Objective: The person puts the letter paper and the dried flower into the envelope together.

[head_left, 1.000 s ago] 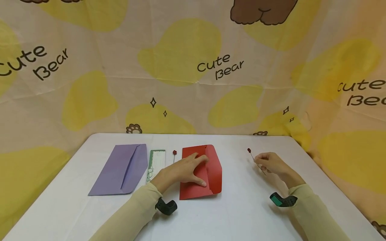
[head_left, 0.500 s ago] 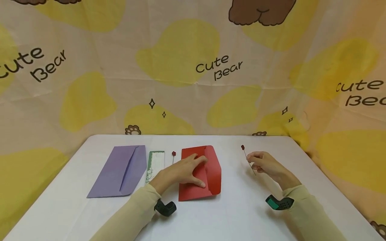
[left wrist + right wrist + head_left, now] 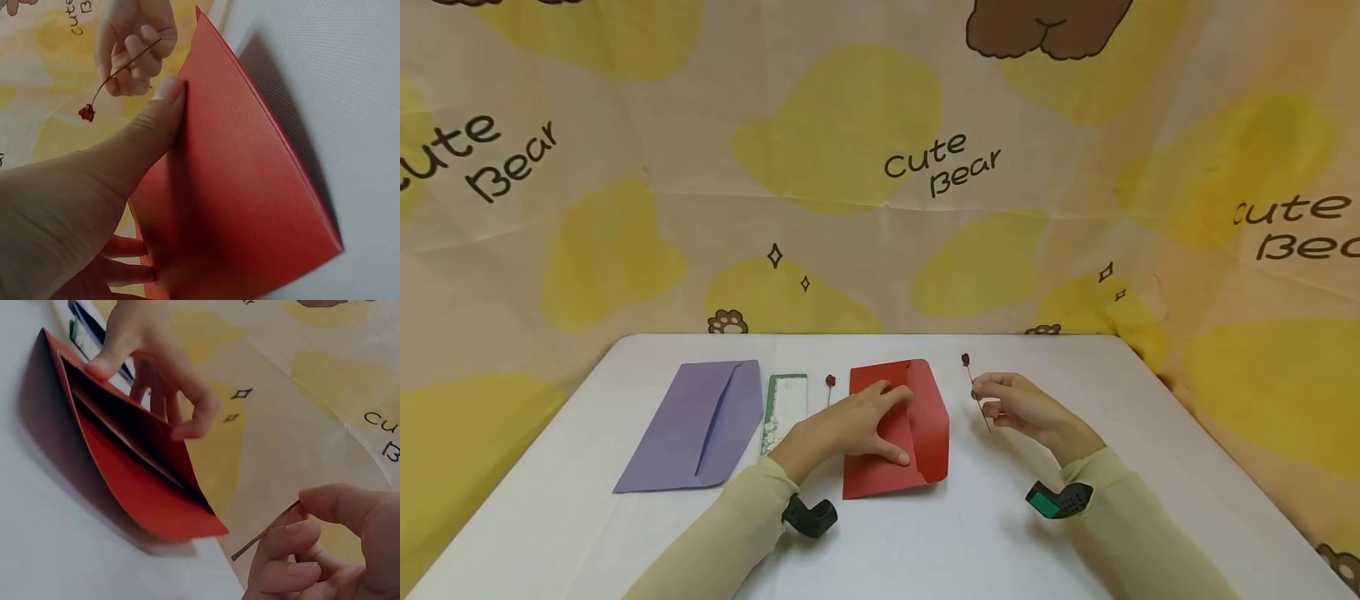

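Note:
My left hand (image 3: 853, 425) lies spread across the red envelope (image 3: 891, 479), with thumb and fingers touching its front panel. The flap is folded out to the right, and in the right wrist view the envelope's pocket (image 3: 125, 434) gapes. My right hand (image 3: 1030, 412) pinches the thin stem of a small dried red flower (image 3: 966, 360) between thumb and fingertips. The flower is held above the table, just right of the envelope, its head up and its stem tilted. In the left wrist view the flower head (image 3: 87, 113) hangs apart from the envelope.
A purple envelope (image 3: 688, 433) lies at the left of the white table (image 3: 985, 550). Beside it is a green-bordered white card (image 3: 787, 400), partly behind my left arm. A second dried red flower (image 3: 831, 381) lies between card and red envelope. A printed cloth (image 3: 850, 125) hangs behind.
My right hand has moved left with the flower, closer to the red envelope, and the stem now stands more upright. My left hand has stayed on the envelope.

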Demonstrator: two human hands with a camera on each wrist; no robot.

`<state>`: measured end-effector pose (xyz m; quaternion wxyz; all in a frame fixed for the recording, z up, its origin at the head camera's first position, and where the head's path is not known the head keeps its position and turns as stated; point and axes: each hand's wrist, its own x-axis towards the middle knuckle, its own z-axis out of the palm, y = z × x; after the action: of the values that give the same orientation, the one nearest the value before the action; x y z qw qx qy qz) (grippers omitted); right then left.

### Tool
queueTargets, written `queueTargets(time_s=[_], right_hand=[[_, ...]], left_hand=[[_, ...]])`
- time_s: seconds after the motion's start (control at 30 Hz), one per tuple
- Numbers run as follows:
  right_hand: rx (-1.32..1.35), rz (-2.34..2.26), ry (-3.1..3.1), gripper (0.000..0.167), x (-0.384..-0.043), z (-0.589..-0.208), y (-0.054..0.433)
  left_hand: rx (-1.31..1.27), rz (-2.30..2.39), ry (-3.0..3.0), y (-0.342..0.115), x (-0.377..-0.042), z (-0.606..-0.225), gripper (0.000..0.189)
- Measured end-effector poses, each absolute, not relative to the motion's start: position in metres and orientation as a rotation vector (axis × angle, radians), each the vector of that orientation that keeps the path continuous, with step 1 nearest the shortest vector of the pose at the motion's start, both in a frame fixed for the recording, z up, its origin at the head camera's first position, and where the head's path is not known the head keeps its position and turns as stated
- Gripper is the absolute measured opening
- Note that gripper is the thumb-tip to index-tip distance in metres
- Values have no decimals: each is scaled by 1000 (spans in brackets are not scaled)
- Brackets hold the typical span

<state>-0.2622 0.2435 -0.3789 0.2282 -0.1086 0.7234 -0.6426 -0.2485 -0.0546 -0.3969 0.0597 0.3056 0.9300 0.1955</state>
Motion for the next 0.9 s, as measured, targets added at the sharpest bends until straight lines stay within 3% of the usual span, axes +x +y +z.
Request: queueTargets(time_s=[0.2, 0.37, 0.53, 0.9], right_hand=[[-168, -1907, 1885, 21, -267, -383, 214], [-8, -2091, 1821, 12, -271, -385, 183], [106, -2256, 1719, 19, -273, -392, 157], [166, -2219, 1753, 23, -272, -409, 148]], left_hand=[[931, 580, 2818, -53, -249, -397, 85], [939, 606, 2812, -52, -251, -396, 84], [941, 621, 2799, -53, -251, -397, 87], [926, 634, 2788, -55, -253, -395, 89]])
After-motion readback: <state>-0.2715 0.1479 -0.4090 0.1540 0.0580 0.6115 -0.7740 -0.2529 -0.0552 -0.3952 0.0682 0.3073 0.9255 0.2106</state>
